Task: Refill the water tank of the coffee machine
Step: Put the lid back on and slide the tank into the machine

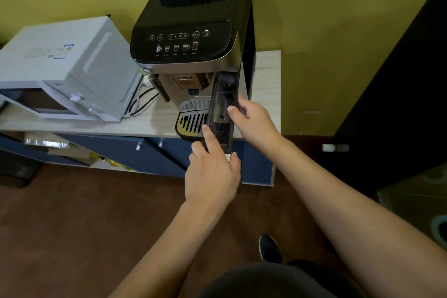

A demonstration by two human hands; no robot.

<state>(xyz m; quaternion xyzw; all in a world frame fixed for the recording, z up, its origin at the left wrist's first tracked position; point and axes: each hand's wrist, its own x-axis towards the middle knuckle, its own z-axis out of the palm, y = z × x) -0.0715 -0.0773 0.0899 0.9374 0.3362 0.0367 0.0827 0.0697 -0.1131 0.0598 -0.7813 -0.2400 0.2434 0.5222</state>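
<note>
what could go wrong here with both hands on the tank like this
The water tank sticks out past the counter edge, gripped by the left hand low and the right hand at its side; a slip would likely drop it to the floor. Pulling askew might shift the coffee machine.

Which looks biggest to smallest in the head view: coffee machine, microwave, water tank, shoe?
1. Coffee machine and microwave: they look alike in size, and the machine reaches nearer the camera, so I won't rank them.
2. Water tank.
3. Shoe, partly hidden.
</note>
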